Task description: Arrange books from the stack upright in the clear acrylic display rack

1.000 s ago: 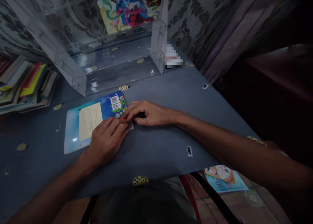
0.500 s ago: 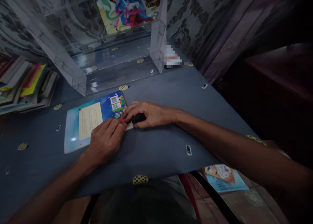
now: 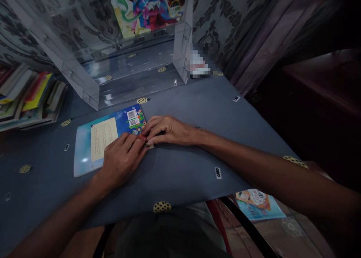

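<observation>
A blue book [image 3: 83,145] with a cream text panel and a barcode label lies flat on the dark blue cloth. Over its lower right corner rests my left hand [image 3: 122,156], its fingers bent and pressed together at the edge. My right hand [image 3: 169,131] comes in from the right, thumb and fingertips pinched at that same corner and touching the left fingertips. Between the fingertips the book's corner and a small red patch show; the fingers hide most of it.
A clear acrylic rack [image 3: 90,94] stands behind the book, with a colourful picture book [image 3: 152,9] in it. Stacked books [image 3: 34,100] are at the left. A blue booklet [image 3: 261,205] lies below the table's right edge.
My right hand has closed its thumb toward its fingers, and the black thing seen in its palm before is now mostly hidden. The left hand has shifted only slightly; the book stays put.
</observation>
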Demonstrator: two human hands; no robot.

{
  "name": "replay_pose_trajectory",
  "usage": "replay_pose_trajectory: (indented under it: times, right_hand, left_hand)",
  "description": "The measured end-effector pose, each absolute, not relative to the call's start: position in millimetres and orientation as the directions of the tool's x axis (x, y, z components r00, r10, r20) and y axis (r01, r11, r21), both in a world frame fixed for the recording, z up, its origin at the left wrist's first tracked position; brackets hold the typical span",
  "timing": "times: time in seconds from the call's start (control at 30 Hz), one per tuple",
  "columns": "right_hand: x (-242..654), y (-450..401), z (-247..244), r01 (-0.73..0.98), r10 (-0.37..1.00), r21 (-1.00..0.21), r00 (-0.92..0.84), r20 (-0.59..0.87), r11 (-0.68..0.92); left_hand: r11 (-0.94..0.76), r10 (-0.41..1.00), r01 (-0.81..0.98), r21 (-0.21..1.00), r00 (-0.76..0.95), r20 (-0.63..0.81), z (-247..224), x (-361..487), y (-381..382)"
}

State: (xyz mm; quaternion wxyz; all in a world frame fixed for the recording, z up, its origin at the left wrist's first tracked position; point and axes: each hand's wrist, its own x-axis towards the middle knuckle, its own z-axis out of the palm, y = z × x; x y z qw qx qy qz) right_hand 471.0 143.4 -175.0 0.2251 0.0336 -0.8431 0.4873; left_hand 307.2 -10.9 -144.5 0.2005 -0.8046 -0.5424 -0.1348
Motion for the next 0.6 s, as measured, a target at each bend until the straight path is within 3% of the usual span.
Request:
replay_pose_trajectory:
  times: [0.33, 0.6]
  right_hand:
    - [472.5, 142.4, -167.9, -0.263, 0.147, -0.812, -0.91, 0.388, 0.52]
    - [475.4, 145.7, -162.9, -0.217, 0.133, -0.83, -0.936, 0.327, 0.514]
  left_hand:
    - [-0.332, 0.769, 0.896, -0.294, 0.438, 0.465, -141.2, 311.4, -7.3]
    - [-0.316, 0.778, 0.908, -0.274, 0.413, 0.473, -142.6, 311.5, -8.3]
